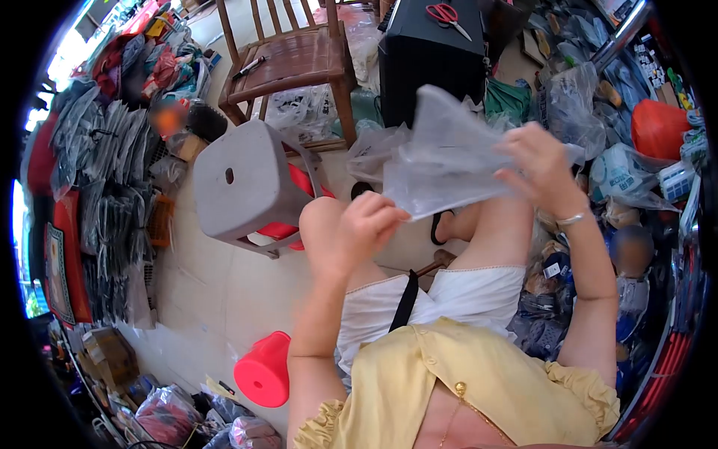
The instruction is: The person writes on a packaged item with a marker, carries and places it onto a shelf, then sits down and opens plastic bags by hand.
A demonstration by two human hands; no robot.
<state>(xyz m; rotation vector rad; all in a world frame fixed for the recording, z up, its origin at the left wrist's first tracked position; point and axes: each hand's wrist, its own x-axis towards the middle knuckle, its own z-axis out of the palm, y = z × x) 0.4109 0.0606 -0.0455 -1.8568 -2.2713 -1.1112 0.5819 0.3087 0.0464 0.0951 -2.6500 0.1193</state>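
A clear plastic bag [441,161] is stretched out in front of me, above my knees. My left hand [366,224] pinches its lower left corner between thumb and fingers. Over on the right side, my right hand [540,168] is closed on the bag's other edge, somewhat smeared by motion. The bag looks flat and see-through, with its upper part sticking up to a point. Nothing can be made out inside it.
A grey plastic stool [243,176] stands left of my knees, a wooden chair [288,63] behind it. Red-handled scissors [449,19] lie on a black box [430,67]. A pink stool [263,369] is low on the left. Bagged goods [112,172] line both sides.
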